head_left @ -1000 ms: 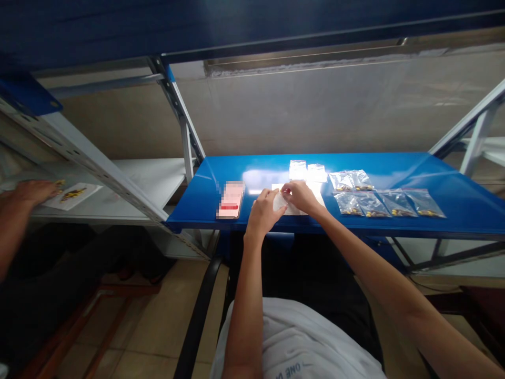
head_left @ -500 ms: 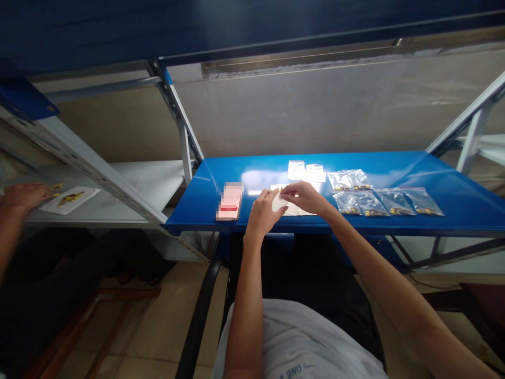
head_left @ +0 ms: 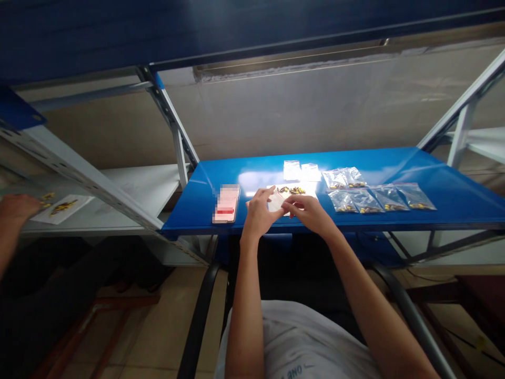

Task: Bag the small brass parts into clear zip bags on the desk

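Over the front of the blue table, my left hand holds a small whitish, see-through plastic bag between thumb and fingers. Close beside it, my right hand pinches at the bag's near right edge, and the fingertips of both hands almost meet there. What lies inside the bag I cannot make out. Beneath and behind the hands is a sheet of white paper. Small yellow and dark brown pieces lie in a loose row on it.
Several filled clear bags lie to the right on the blue table. Flat whitish bags lie behind the paper. A phone is at left. Another person's hand is near a paper with pieces on the grey shelf.
My right hand has come down and nearer from the bag's top to its near edge, uncovering the yellow and brown pieces on the paper. The view has shifted slightly.
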`<state>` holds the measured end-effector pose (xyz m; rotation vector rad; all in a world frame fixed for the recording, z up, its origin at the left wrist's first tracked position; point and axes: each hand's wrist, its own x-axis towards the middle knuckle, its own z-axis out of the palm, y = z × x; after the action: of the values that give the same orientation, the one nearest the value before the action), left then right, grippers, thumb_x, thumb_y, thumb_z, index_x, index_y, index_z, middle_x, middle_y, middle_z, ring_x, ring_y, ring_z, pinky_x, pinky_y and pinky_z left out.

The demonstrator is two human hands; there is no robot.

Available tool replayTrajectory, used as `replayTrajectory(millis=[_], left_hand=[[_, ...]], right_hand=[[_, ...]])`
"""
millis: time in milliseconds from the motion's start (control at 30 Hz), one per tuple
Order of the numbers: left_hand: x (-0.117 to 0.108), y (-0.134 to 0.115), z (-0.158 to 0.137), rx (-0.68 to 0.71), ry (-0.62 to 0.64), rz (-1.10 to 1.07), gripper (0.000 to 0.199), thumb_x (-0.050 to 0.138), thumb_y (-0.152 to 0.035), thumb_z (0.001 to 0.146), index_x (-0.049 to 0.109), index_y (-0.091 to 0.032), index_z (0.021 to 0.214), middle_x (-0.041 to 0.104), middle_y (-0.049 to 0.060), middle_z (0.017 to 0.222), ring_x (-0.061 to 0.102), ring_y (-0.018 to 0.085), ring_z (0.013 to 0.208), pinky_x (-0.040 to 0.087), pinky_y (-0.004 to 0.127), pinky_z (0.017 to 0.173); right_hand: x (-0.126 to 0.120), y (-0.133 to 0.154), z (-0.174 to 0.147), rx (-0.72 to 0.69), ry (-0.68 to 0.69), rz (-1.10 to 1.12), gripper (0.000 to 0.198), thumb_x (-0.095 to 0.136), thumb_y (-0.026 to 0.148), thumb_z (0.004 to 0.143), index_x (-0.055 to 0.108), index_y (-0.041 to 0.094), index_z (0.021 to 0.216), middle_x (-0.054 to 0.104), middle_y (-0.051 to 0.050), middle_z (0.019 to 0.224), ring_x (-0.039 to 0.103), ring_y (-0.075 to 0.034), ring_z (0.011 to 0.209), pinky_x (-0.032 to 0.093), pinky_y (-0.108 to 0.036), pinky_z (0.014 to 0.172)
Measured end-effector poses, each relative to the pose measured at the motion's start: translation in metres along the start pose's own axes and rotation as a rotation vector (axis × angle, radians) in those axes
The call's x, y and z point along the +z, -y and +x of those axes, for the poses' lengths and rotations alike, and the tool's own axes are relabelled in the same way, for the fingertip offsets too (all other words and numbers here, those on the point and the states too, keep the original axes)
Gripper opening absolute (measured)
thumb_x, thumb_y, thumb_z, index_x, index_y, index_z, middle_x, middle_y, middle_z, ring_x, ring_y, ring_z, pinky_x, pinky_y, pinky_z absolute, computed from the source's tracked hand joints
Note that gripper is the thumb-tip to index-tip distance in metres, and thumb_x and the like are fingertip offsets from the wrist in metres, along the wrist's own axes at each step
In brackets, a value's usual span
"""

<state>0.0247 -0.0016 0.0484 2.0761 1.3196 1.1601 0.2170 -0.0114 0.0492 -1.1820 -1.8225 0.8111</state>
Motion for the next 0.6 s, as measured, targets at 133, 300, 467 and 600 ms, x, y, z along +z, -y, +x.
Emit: replayTrajectory(millis=[133,300,467,600], left_hand=[[0.0,0.011,0.001,-0.141,0.093,-0.29,0.053,0.083,-0.044,0.086,0.073,-0.021,0.133,0.077,0.01,0.119,0.073,0.023,0.096,0.06,0.034,0.083],[0.004,0.016,0.003,-0.274,0.021,-0.474,0.03,0.073,-0.044,0.092,0.08,-0.017,0.1,0.08,0.006,0.091,0.073,0.019,0.081,0.058,0.031,0.08],[0.005,0.01,0.004,-0.259,-0.062,-0.498,0.029,0.072,-0.045,0.091,0.079,-0.018,0.097,0.079,0.005,0.087,0.073,0.018,0.079,0.057,0.029,0.075],[0.005,0.007,0.005,-0.282,-0.104,-0.478,0.029,0.072,-0.045,0.09,0.08,-0.018,0.097,0.079,0.005,0.086,0.072,0.018,0.078,0.057,0.028,0.073]], right_hand=[[-0.001,-0.001,-0.012,0.015,-0.056,0.037,0.025,0.064,0.044,0.095,0.072,0.023,0.085,0.076,-0.004,0.079,0.072,-0.022,0.068,0.055,-0.035,0.07],[-0.017,0.002,0.002,0.002,0.028,0.102,0.021,0.07,0.042,0.09,0.07,0.021,0.093,0.078,-0.005,0.084,0.07,-0.02,0.063,0.055,-0.033,0.063],[-0.027,0.007,0.012,0.017,-0.039,0.206,0.034,0.076,0.051,0.086,0.069,0.021,0.1,0.079,-0.007,0.084,0.07,-0.019,0.066,0.058,-0.034,0.067],[-0.023,0.005,0.007,0.07,-0.04,0.282,0.038,0.08,0.053,0.082,0.073,0.019,0.099,0.079,-0.008,0.087,0.068,-0.019,0.069,0.055,-0.032,0.064]])
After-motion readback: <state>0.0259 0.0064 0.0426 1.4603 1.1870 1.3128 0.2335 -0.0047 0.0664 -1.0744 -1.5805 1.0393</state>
